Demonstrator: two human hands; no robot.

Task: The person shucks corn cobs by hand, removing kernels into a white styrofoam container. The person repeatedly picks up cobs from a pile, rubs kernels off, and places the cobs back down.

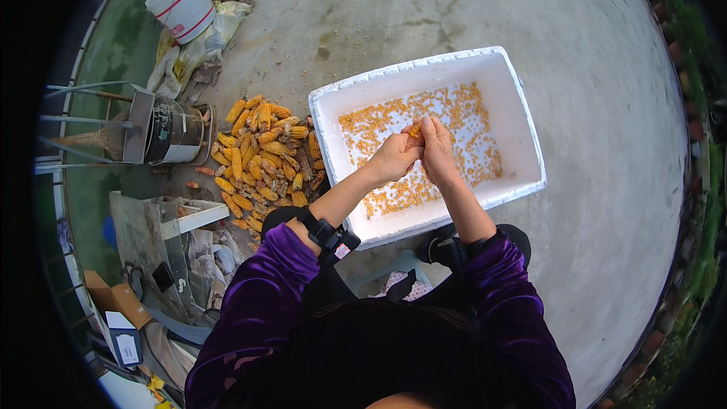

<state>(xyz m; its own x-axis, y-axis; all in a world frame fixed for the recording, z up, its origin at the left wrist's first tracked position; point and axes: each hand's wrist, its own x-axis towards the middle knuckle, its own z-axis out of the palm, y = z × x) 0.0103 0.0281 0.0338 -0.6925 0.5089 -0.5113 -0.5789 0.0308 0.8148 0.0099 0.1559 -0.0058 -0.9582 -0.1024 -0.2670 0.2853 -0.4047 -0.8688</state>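
Observation:
Over a white foam box (522, 140), my two hands meet around a yellow corn cob (415, 130), of which only a small end shows. My left hand (391, 157) closes round its lower part with bent fingers. My right hand (437, 148) presses against it from the other side, thumb uppermost. Loose corn kernels (473, 125) lie scattered across the bottom of the box. To the left of the box, against its side, spreads a heap of corn cobs (261, 153), some with dark, dry patches.
A white bucket with red bands (182, 4) stands at the far left near crumpled plastic bags (204, 42). Left of the heap lies a dark metal drum (174, 129). Nearer are a grey board (140, 242) and an opened cardboard box (117, 299). Concrete floor (606, 144) stretches right.

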